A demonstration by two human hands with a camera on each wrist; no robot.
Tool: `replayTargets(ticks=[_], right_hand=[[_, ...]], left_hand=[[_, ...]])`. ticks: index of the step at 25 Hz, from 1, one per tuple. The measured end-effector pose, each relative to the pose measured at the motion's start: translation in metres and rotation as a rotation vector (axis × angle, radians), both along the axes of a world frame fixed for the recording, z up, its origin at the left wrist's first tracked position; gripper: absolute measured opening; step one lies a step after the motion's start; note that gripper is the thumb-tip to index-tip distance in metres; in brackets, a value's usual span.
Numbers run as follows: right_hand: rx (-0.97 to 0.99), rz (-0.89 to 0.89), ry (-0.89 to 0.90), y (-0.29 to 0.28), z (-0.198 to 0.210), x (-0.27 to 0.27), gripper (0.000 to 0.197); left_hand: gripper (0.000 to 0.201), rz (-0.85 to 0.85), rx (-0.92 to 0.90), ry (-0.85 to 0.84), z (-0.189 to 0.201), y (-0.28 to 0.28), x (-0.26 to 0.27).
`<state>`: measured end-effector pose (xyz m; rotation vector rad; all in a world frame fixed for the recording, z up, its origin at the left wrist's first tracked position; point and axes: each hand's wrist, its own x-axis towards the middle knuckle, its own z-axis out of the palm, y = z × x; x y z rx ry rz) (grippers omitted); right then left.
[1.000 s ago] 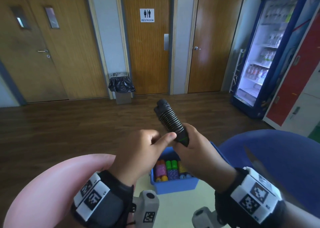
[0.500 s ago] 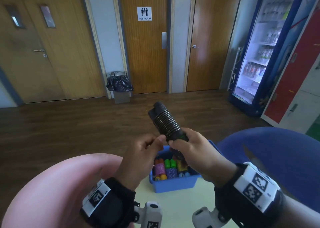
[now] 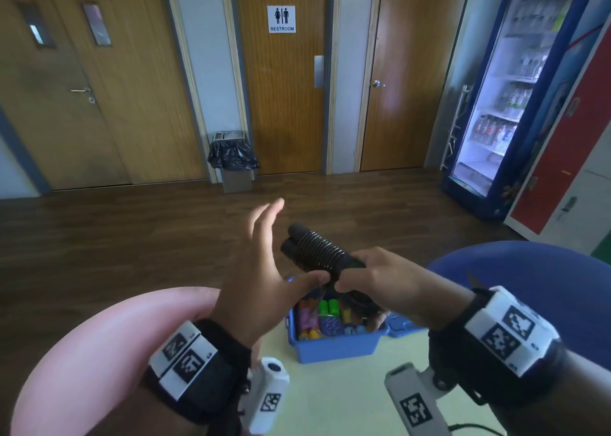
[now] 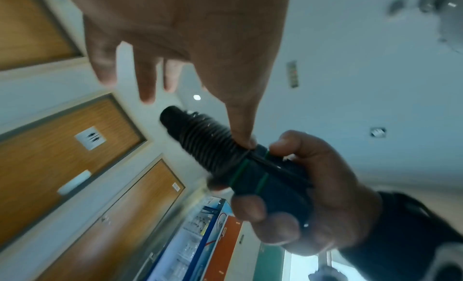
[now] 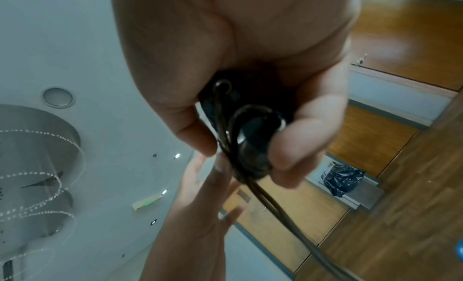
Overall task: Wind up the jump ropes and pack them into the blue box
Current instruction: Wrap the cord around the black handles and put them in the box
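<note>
Right grip: your right hand [image 3: 373, 273] is curled round the black jump rope [image 3: 317, 253], holding the paired handles at the end banded in green; fingers and thumb close fully about them [image 4: 295, 188].
Left grip: your left hand [image 3: 261, 270] is spread, fingers straight and pointing up and away; only the thumb tip presses on the rope coils where they meet the handles [image 4: 246, 140]. It has hold of nothing.
Jump rope: cord wound in tight turns round both handles, tilted up and to the left, held in the air above the blue box. Two loose strands trail from the handle butts past your right palm [image 5: 253, 166].
Blue box: the blue box [image 3: 334, 348] sits on the pale bench [image 3: 334, 399], directly below your hands; coloured wound ropes [image 3: 322, 316] lie inside it.
Surroundings: pink chair [image 3: 99, 343] at your left, blue chair [image 3: 529, 276] at your right.
</note>
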<state>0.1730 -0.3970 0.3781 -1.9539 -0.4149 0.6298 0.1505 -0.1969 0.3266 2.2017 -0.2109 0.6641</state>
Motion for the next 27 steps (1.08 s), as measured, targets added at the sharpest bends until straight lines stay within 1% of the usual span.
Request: replayTargets(ticks=[1, 2, 3, 4, 5, 6, 8, 9, 10, 11, 13, 14, 15, 17, 18, 21, 22, 23, 25, 27], right_hand=[[-0.03, 0.051, 0.027, -0.002, 0.003, 0.004, 0.022], [-0.048, 0.099, 0.055, -0.002, 0.007, 0.007, 0.03], [-0.063, 0.151, 0.079, -0.003, 0.009, 0.01, 0.036], [-0.074, 0.193, 0.093, -0.003, 0.011, 0.012, 0.04], [-0.059, 0.221, 0.103, -0.005, 0.011, 0.014, 0.043], [0.008, 0.228, 0.121, -0.007, 0.011, 0.016, 0.046], [0.22, 0.167, 0.158, -0.012, 0.008, 0.023, 0.053], [0.286, 0.133, 0.136, -0.012, 0.005, 0.026, 0.051], [0.298, 0.111, 0.065, -0.01, 0.001, 0.027, 0.044], [0.248, 0.085, -0.043, -0.006, -0.007, 0.026, 0.037], [0.037, -0.009, -0.281, 0.006, -0.027, 0.023, 0.027], [-0.037, -0.062, -0.351, 0.012, -0.036, 0.019, 0.019], [-0.034, -0.106, -0.368, 0.016, -0.044, 0.017, 0.012], [-0.014, -0.151, -0.409, 0.018, -0.052, 0.012, 0.021], [-0.038, -0.147, -0.468, 0.017, -0.053, 0.01, 0.024], [-0.168, -0.074, -0.737, 0.011, -0.055, 0.01, 0.029], [-0.228, -0.056, -0.786, 0.01, -0.055, 0.01, 0.031], [-0.263, -0.043, -0.801, 0.009, -0.053, 0.011, 0.032], [-0.256, -0.005, -0.764, 0.007, -0.05, 0.015, 0.033], [-0.183, 0.022, -0.643, 0.004, -0.044, 0.02, 0.038]], left_hand=[[0.095, -0.031, 0.185, -0.09, 0.005, 0.006, 0.002], [0.088, -0.091, 0.359, -0.139, 0.013, 0.009, 0.004], [0.077, -0.175, 0.51, -0.139, 0.017, 0.01, 0.006], [0.067, -0.258, 0.622, -0.103, 0.021, 0.011, 0.007], [0.059, -0.321, 0.676, -0.055, 0.023, 0.011, 0.009], [0.055, -0.35, 0.658, -0.016, 0.024, 0.012, 0.009], [0.048, -0.332, 0.447, 0.046, 0.022, 0.011, 0.008], [0.041, -0.303, 0.331, 0.07, 0.02, 0.009, 0.006], [0.034, -0.267, 0.243, 0.088, 0.015, 0.008, 0.007], [0.029, -0.226, 0.168, 0.105, 0.008, 0.005, 0.006], [0.028, -0.162, -0.024, 0.148, -0.006, -0.001, 0.004], [0.032, -0.133, -0.125, 0.166, -0.012, -0.004, 0.003], [0.037, -0.101, -0.205, 0.176, -0.018, -0.005, 0.003], [0.04, -0.054, -0.324, 0.189, -0.025, -0.006, 0.001], [0.04, -0.048, -0.375, 0.199, -0.026, -0.006, -0.001], [0.039, -0.06, -0.477, 0.221, -0.025, -0.009, -0.004], [0.038, -0.06, -0.503, 0.221, -0.024, -0.01, -0.005], [0.038, -0.058, -0.532, 0.218, -0.022, -0.011, -0.006], [0.039, -0.068, -0.599, 0.206, -0.018, -0.013, -0.008], [0.035, -0.103, -0.692, 0.198, -0.013, -0.015, -0.01]])
